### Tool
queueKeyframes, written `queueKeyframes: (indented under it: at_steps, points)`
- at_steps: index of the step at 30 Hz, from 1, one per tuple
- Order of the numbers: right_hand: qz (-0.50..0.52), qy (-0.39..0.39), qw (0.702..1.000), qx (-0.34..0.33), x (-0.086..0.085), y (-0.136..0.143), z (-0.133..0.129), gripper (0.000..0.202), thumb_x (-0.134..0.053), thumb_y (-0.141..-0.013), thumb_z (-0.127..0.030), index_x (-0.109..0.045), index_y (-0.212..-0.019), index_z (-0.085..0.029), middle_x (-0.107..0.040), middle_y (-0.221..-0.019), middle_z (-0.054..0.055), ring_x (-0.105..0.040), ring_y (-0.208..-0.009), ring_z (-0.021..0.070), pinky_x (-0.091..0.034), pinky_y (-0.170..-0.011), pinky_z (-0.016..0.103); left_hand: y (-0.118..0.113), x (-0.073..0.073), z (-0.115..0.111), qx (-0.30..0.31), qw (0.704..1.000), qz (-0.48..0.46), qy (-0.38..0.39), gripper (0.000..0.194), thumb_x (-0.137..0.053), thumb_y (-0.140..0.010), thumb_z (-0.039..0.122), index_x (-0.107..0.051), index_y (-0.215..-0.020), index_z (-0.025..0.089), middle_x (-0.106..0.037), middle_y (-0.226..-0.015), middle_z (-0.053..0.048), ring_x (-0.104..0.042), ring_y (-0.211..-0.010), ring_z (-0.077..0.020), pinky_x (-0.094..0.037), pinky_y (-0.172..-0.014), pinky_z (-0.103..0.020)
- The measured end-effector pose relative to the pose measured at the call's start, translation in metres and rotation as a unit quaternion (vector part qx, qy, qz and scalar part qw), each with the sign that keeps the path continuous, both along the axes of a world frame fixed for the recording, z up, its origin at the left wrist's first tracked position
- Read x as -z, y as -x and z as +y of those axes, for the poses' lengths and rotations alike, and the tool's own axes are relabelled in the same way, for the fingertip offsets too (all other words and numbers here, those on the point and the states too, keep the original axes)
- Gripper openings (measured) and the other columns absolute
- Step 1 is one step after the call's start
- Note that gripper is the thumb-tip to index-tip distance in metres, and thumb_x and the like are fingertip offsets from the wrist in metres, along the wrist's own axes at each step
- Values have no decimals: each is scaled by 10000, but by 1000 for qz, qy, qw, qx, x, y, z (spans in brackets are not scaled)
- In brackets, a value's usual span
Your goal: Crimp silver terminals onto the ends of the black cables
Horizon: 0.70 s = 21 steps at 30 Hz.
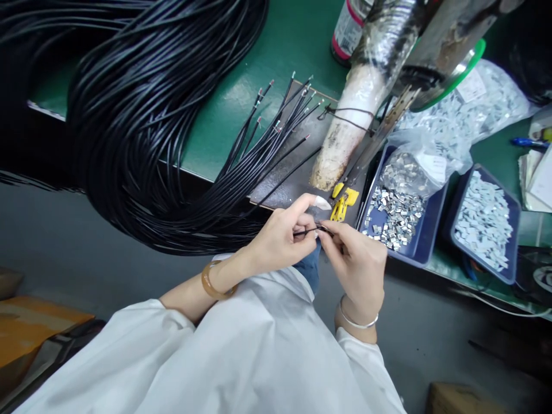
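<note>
Between my two hands runs a thin black cable [305, 232], held just off the table's front edge. My left hand [290, 231] pinches it from the left; its index finger, with a white covering on the tip, sticks out. My right hand [356, 253] is closed at the cable's right-hand end, fingertips nearly meeting the left ones. Whether the right fingers also hold a small part is hidden. Just beyond the fingers sits a yellow tool-like piece [340, 206]. A large bundle of black cables [172, 190] lies to the left, stripped ends pointing away from me.
A wrapped pole-like machine part [345, 126] slants over a metal plate [276, 192]. On the right, a blue tray [425, 241] holds small metal clips, and another tray [513, 253] holds pale pieces. Plastic bags [495, 98] and a jar [347, 31] stand behind.
</note>
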State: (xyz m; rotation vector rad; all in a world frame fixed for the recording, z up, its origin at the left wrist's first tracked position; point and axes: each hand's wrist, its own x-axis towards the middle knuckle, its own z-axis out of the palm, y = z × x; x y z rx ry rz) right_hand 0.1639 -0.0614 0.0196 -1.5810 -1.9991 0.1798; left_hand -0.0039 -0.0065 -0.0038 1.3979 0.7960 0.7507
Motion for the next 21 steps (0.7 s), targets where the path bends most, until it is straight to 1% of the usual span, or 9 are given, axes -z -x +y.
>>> queueKeyframes:
  at_steps: [2, 5, 8, 11, 12, 14, 17, 19, 21]
  points:
    - [-8, 11, 1000, -14, -2, 1, 2, 36, -647, -947, -233, -677, -953, -214, -669, -664, -62, -569, -516, 55, -414, -544, 199, 0, 2, -2, 5, 1000, 9, -23, 435, -585, -791, 103, -493, -1214, 136, -460, -599, 107, -353, -484, -53, -285, -464, -165]
    - [-14, -10, 1000, -6, -1, 2, 4, 54, -643, -947, -220, -658, -896, -217, -651, -653, -70, -533, -493, 48, -393, -533, 200, 0, 6, -3, -6, 1000, -7, -28, 342, -602, -812, 136, -584, -1154, 125, -457, -600, 93, -373, -511, -57, -319, -492, -170]
    - [-34, -51, 998, 13, 0, 4, 3, 47, -662, -934, -215, -658, -887, -218, -641, -656, -61, -512, -493, 51, -377, -525, 208, -1, 10, -4, -35, 999, -28, 4, 180, -642, -848, 218, -685, -988, 114, -427, -574, 74, -377, -526, -64, -336, -504, -183]
    - [-25, -65, 997, 39, 2, 5, 2, 51, -675, -924, -222, -647, -883, -214, -615, -633, -61, -480, -472, 47, -367, -513, 207, -3, 9, -5, -49, 998, -43, 26, 172, -640, -881, 269, -712, -849, 117, -522, -603, 29, -455, -554, -78, -390, -532, -198]
    - [-5, -50, 998, 48, 3, 6, 2, 57, -668, -929, -230, -637, -885, -211, -602, -623, -65, -472, -464, 46, -365, -506, 205, -4, 8, -5, -55, 997, -48, 22, 176, -632, -888, 266, -711, -834, 118, -573, -638, 8, -496, -581, -87, -419, -557, -203]
    - [77, 6, 995, 62, 5, 7, 2, 82, -638, -947, -258, -614, -887, -209, -587, -620, -69, -487, -465, 50, -370, -487, 198, -4, 6, -5, -63, 996, -59, 8, 158, -624, -889, 242, -706, -841, 115, -641, -707, -21, -560, -636, -102, -465, -606, -209]
    - [236, 86, 966, 56, 9, 8, 4, 140, -624, -953, -303, -596, -851, -210, -578, -615, -72, -532, -480, 65, -394, -457, 190, -5, 3, -4, -55, 994, -96, 6, 122, -638, -873, 210, -696, -850, 105, -663, -719, -25, -580, -641, -94, -486, -622, -197]
    - [281, 65, 955, 61, 13, 9, 6, 139, -655, -931, -303, -617, -836, -210, -585, -619, -70, -542, -480, 66, -402, -444, 186, -6, 3, -1, -54, 990, -129, 33, 123, -662, -866, 220, -701, -856, 104, -646, -680, -7, -548, -589, -75, -458, -570, -179]
    - [281, -23, 955, 93, 17, 10, 8, 72, -672, -915, -280, -651, -896, -214, -606, -661, -62, -551, -484, 61, -403, -438, 183, -7, 4, 2, -57, 985, -150, 67, 148, -694, -859, 255, -715, -854, 108, -633, -651, 6, -511, -546, -61, -420, -521, -170]
